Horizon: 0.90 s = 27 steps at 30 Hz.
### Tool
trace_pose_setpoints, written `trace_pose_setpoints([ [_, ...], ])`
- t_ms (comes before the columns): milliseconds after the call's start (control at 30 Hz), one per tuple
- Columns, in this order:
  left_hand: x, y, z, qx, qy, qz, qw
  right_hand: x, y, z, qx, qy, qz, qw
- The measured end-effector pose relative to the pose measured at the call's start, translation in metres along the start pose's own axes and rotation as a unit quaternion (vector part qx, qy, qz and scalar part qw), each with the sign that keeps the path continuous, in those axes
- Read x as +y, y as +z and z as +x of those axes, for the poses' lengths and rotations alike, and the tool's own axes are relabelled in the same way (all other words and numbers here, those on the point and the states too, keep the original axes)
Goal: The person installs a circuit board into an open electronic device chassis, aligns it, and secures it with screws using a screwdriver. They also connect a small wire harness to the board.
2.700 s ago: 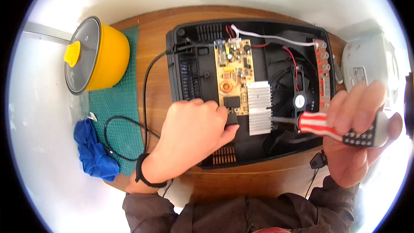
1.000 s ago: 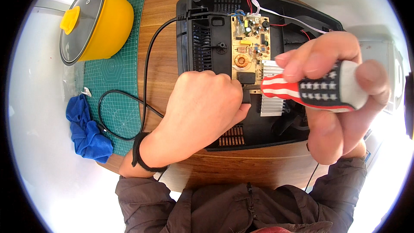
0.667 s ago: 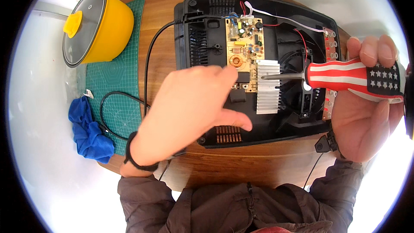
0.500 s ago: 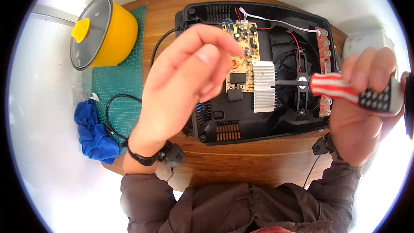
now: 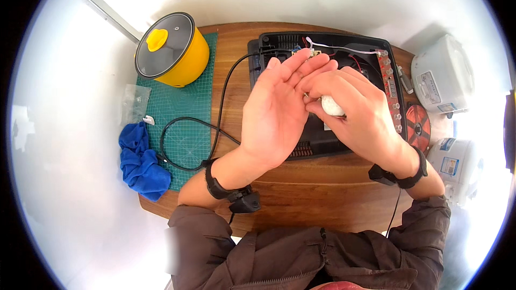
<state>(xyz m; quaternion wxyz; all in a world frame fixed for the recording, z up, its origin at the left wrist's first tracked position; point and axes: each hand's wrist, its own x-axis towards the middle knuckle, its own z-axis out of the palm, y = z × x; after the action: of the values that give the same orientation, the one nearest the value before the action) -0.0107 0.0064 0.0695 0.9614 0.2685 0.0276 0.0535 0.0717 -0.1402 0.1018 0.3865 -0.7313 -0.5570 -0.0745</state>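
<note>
Palm up, my left hand (image 5: 277,110) has its fingers stretched out over the opened black appliance housing (image 5: 306,134). My right hand (image 5: 363,110) is closed round a screwdriver (image 5: 332,106). Only the pale butt of its handle shows; the shaft is hidden by my fingers. The right fingertips meet the left palm and fingers. Between them sits a tiny brass-coloured bit, too small to name. Both hands cover most of the circuit board (image 5: 316,52) and the fan. The red light-and-button board (image 5: 388,83) stays visible at the housing's right side.
A yellow lidded pot (image 5: 191,64) stands on the green cutting mat (image 5: 188,96) at left. Beside it lie a blue cloth (image 5: 142,166) and a looped black power cord (image 5: 223,96). White appliances (image 5: 443,78) and a red coil disc (image 5: 418,126) are at right.
My right hand has moved left with the screwdriver, turning its butt toward me, and now meets my left hand. The left hand has turned palm up and unfolded. The view has shifted.
</note>
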Motion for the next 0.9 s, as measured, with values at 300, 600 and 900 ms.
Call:
trace_pose_setpoints([
  [300,-0.018,0.005,-0.014,-0.011,0.018,0.098,0.995,-0.014,0.002,-0.016,0.023,0.057,-0.006,0.998],
  [600,-0.027,0.005,-0.018,-0.095,-0.007,0.096,0.991,-0.016,-0.013,-0.036,0.223,0.096,0.047,0.969],
  [900,-0.025,0.002,-0.018,-0.092,-0.043,0.077,0.992,-0.015,-0.007,-0.039,0.215,-0.069,-0.071,0.972],
])
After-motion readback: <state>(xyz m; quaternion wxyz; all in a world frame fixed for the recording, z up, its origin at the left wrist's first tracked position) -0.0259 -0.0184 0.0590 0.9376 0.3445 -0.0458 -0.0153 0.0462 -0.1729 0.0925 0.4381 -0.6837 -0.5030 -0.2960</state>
